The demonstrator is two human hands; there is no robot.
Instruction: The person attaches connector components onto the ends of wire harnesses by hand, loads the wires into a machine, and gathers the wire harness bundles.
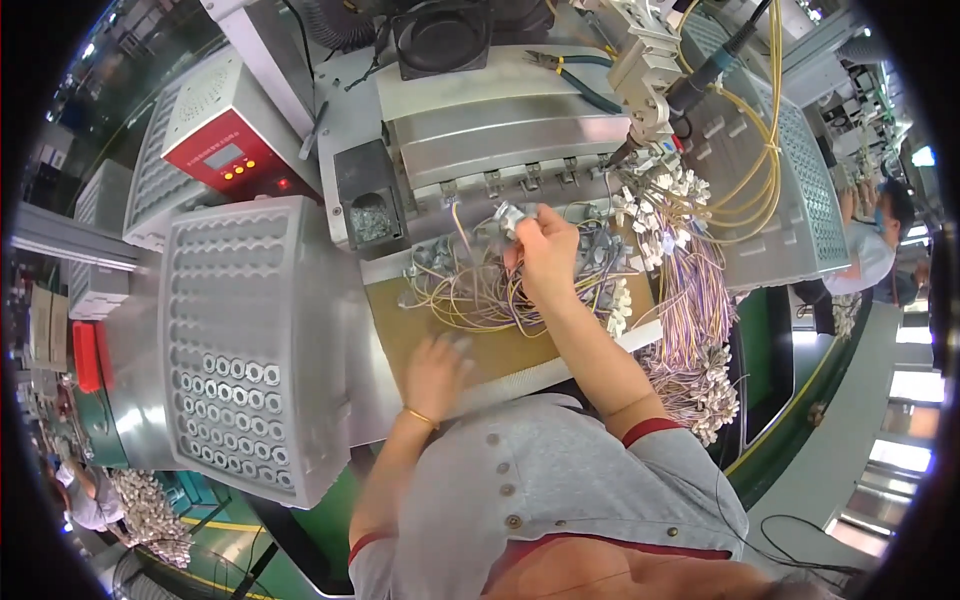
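My right hand (548, 257) is closed, its thumb and fingers pinching a small silver-grey part (508, 217) in front of the metal fixture (510, 150). Below that hand lies a tangle of thin yellow and dark wires (470, 295) with grey pieces among them, spread over a brown work board (500, 355). My left hand (436, 376) is over the board's near left edge. Motion smears its fingers, and I cannot make out anything in them. A row of small metal clamps (532, 181) runs along the fixture's front.
A grey tray (235, 230) with rows of metal rings stands left, before a red-fronted control box (228, 155). Pliers (585, 80) lie atop the fixture. A black bin (370, 190) sits beside it. Bundled wires with white connectors (690, 300) hang at right, below a soldering head (645, 95).
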